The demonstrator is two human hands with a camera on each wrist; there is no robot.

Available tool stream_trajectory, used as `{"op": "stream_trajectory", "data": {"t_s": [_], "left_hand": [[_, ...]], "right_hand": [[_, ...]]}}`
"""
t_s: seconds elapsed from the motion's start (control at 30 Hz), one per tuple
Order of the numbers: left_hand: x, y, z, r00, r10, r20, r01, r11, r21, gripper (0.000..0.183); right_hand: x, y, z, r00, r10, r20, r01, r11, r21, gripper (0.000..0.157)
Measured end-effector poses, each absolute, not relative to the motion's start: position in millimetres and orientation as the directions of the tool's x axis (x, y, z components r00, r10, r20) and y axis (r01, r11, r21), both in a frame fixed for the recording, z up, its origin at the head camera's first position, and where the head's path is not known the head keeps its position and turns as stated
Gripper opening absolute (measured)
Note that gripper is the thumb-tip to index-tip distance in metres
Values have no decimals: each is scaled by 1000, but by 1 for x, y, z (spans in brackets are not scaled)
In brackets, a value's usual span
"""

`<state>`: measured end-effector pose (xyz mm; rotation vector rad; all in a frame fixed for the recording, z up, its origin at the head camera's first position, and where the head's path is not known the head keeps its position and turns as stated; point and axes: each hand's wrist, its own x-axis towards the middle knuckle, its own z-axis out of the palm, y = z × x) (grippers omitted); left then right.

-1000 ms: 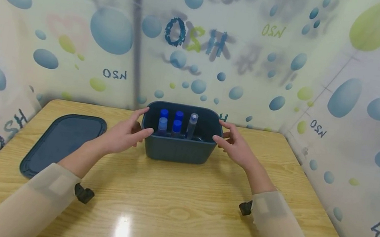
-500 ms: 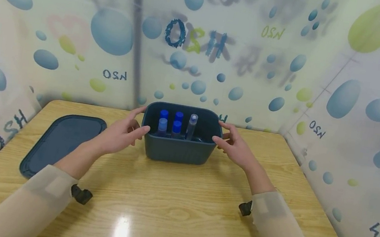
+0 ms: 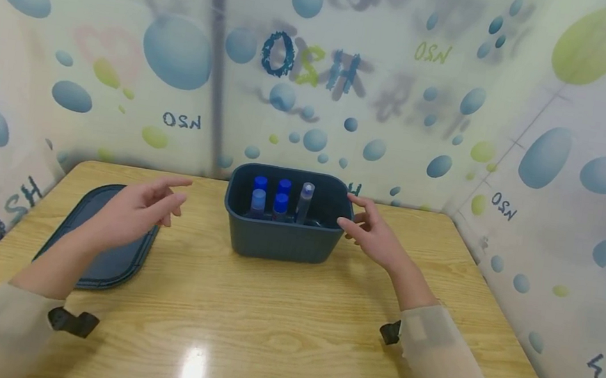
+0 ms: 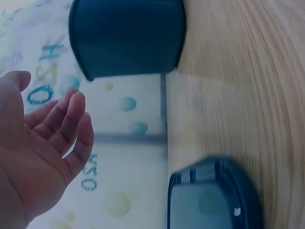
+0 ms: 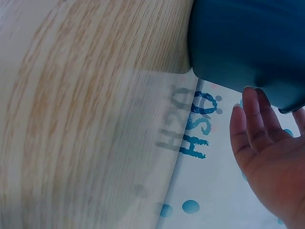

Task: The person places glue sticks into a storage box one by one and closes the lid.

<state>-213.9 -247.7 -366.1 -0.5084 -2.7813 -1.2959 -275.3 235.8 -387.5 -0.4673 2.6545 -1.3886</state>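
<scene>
A dark blue-green plastic bin (image 3: 284, 241) stands on the table against the back wall. Inside it, several blue-capped tubes (image 3: 281, 203) and one clear-topped tube (image 3: 304, 202) stand upright; their lower parts are partly hidden by the front wall. My left hand (image 3: 134, 210) hovers apart from the bin, over the dark lid (image 3: 118, 260), with loose fingers and nothing held. At the bin's right end is my right hand (image 3: 375, 234), thumb by the front corner of the rim. In the right wrist view its fairly straight fingers (image 5: 257, 119) reach the bin's side.
The wooden table (image 3: 270, 339) ends at a patterned back wall (image 3: 317, 88) and has another wall on its right. The lid lies flat at the left, partly covered by my left hand and forearm.
My left hand has come off the bin's left end and moved left over the lid. The right hand stays at the bin's right end, and the bin has not moved.
</scene>
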Motion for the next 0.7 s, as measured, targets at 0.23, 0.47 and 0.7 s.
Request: {"op": "stream_trajectory", "data": {"t_s": [0.23,0.47,0.7], "left_hand": [[-196,-303,-371,-967,227,115,240,662,710,51],[-181,-361,-387,-983,174,50,165,744,648,51],[-174,-403,-408,-994,112,18,102,806,583,54]], "right_hand": [[-275,235,-388,-947,-318,45,-214,520,-827,71],[-276,237,-390,-943,-328,50,-223,515,-828,72],[-276,236,-390,-945,-324,47,-215,508,-834,71]]}}
